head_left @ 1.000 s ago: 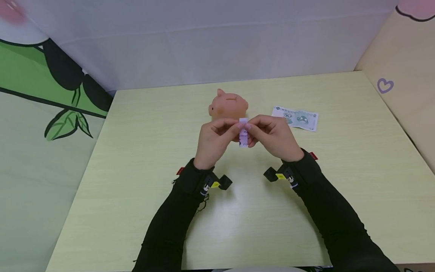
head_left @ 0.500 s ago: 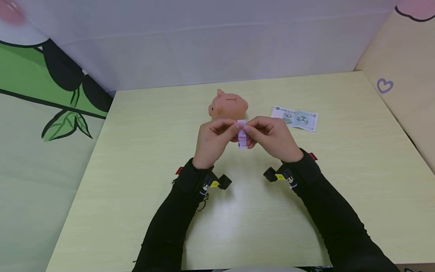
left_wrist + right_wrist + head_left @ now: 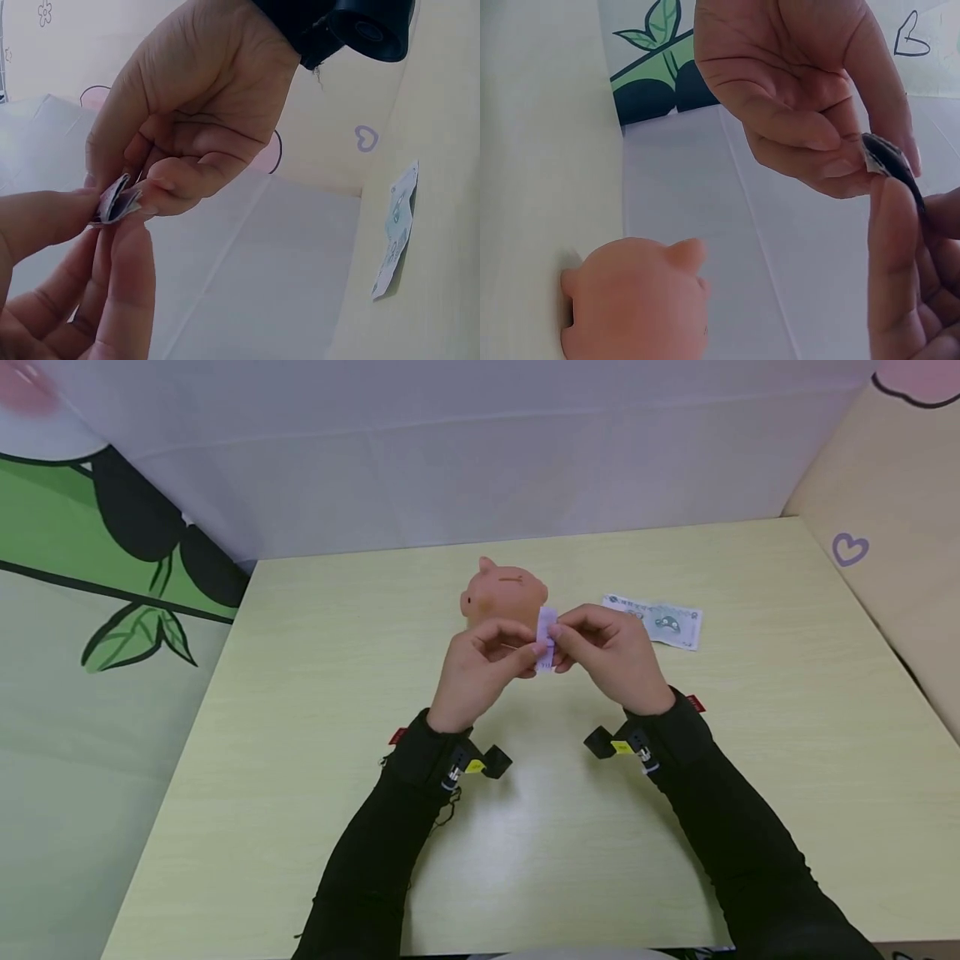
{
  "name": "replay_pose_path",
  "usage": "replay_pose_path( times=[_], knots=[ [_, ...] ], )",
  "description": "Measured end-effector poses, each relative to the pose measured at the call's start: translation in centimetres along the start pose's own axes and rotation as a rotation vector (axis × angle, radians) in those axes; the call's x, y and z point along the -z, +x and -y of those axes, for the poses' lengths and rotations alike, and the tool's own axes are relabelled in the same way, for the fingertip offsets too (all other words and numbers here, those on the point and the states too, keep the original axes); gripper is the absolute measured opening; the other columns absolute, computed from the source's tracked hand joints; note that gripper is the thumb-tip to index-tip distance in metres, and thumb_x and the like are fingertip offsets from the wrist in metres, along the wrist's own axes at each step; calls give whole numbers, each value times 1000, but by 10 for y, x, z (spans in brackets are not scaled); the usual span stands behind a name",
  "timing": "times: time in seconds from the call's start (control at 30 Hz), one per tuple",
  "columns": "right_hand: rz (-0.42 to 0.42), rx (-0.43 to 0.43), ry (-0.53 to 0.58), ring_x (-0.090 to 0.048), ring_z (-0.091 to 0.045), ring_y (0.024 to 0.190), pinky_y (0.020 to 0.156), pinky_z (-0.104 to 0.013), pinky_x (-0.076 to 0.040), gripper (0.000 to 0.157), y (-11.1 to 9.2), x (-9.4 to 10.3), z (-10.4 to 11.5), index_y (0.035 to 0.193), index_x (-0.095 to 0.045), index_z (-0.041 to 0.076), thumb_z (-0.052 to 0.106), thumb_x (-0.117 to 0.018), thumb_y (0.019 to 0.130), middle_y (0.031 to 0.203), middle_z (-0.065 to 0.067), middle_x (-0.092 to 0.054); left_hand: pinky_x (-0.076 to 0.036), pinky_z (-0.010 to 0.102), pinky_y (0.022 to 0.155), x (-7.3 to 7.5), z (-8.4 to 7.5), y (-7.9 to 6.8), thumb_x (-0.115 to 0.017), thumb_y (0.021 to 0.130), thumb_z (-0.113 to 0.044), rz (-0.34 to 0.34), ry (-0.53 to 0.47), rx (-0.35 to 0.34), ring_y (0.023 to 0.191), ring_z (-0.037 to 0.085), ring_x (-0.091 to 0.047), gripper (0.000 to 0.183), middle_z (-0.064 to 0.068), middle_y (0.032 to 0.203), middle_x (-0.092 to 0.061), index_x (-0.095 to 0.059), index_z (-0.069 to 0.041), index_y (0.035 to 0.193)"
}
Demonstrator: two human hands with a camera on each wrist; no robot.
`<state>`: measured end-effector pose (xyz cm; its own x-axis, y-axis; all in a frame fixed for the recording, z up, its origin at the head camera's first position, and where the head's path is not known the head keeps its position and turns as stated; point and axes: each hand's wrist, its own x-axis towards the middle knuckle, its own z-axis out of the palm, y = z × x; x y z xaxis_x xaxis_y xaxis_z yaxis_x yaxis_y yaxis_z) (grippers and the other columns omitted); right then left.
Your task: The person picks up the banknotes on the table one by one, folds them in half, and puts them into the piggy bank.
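Head view, items on and above one pale wood-grain worktop (image 3: 300,710):

Hands, two. Left hand (image 3: 480,675), one, pinching the lower part of a folded purple banknote (image 3: 546,639) between thumb and fingers. Right hand (image 3: 621,658), one, pinching the same banknote higher up, on its opposite side.

Banknotes, two. First: the purple one, folded into a narrow strip, held between the hands; the left wrist view shows its layered edges, the number of folds too small to count. It is raised off the worktop and, in the right wrist view, apart from the pig. Second: one pale banknote with green print (image 3: 677,625), lying on the worktop beyond the right hand, its near left part covered by that hand.

Piggy bank (image 3: 504,595), one, pinkish-orange, upright on the worktop behind the left hand, with one slot (image 3: 511,580) on top.

Sleeves, two, black: left (image 3: 367,860), right (image 3: 742,835). Wrist cameras, two, black, one per wrist: left (image 3: 495,762), right (image 3: 599,742). Red tags, two, one per cuff: left (image 3: 397,736), right (image 3: 696,703).

Purple heart outline (image 3: 850,550), one, on the right wall.
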<state>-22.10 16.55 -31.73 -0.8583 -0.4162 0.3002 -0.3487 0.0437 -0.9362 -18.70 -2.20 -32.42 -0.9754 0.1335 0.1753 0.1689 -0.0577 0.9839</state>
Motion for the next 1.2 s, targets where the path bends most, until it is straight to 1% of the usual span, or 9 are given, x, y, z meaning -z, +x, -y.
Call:
replay_pose_path(
  times=[0.13, 0.3, 0.4, 0.53, 0.73, 0.93, 1.03, 1.13, 1.2],
  knots=[
    [-14, -13, 13, -65, -13, 64, 64, -25, -58, 13, 0, 1, 2, 97, -68, -7, 5, -63, 95, 78, 1, -67, -61, 35, 77, 0, 1, 0, -68, 90, -2, 32, 11, 27, 79, 23, -70, 15, 13, 93, -69, -65, 6, 102],
    [-16, -31, 23, -65, -14, 64, 65, -25, -58, 14, 0, 2, 3, 98, -68, -7, 6, -62, 95, 77, 0, -67, -60, 35, 78, 0, 1, 0, -67, 91, -3, 28, 29, 46, 85, 41, -68, 14, 17, 94, -70, -67, 6, 101],
    [-14, -37, 25, -65, -14, 64, 65, -25, -58, 14, 0, 2, 3, 98, -68, -7, 6, -62, 95, 77, 0, -67, -60, 35, 78, 0, 1, 0, -68, 91, -5, 22, 46, 51, 84, 37, -69, 14, 18, 94, -70, -68, 6, 100],
    [-9, -48, 26, -65, -13, 65, 65, -25, -59, 15, 0, 3, 3, 100, -68, -8, 5, -63, 95, 79, 1, -67, -60, 36, 78, -1, 1, 1, -68, 91, -6, 16, 61, 47, 80, 26, -71, 14, 19, 93, -71, -69, 5, 99],
    [7, -64, 48, -67, -11, 66, 66, -25, -59, 15, 0, 4, 4, 103, -67, -9, 2, -64, 93, 84, 2, -69, -60, 35, 78, -1, 2, 0, -68, 91, -5, 13, 71, 32, 80, 31, -70, 14, 19, 90, -70, -69, 6, 98],
    [14, -65, 74, -68, -11, 67, 66, -25, -59, 16, 0, 3, 3, 103, -67, -10, 1, -65, 92, 84, 2, -70, -60, 33, 76, -1, 1, 0, -67, 91, -4, 17, 94, 21, 72, 15, -68, 13, 22, 87, -69, -68, 7, 97],
    [13, -70, 69, -67, -11, 67, 67, -26, -59, 15, 0, 3, 3, 102, -67, -9, 2, -65, 92, 84, 2, -70, -60, 33, 76, -1, 1, 0, -67, 91, -4, 15, 100, 19, 73, 19, -68, 13, 22, 88, -69, -68, 7, 97],
    [12, -78, 71, -68, -12, 67, 67, -26, -59, 15, 0, 4, 3, 101, -67, -9, 3, -65, 92, 83, 2, -70, -60, 33, 77, -1, 2, 0, -67, 91, -3, 19, 88, 17, 77, 30, -68, 13, 22, 88, -69, -68, 8, 97],
    [10, -84, 75, -68, -12, 67, 68, -26, -59, 15, 0, 4, 3, 101, -67, -9, 4, -65, 93, 83, 1, -70, -60, 34, 78, -1, 3, 0, -66, 91, -3, 25, 78, 15, 79, 33, -67, 13, 22, 89, -68, -67, 8, 98]
  ],
)
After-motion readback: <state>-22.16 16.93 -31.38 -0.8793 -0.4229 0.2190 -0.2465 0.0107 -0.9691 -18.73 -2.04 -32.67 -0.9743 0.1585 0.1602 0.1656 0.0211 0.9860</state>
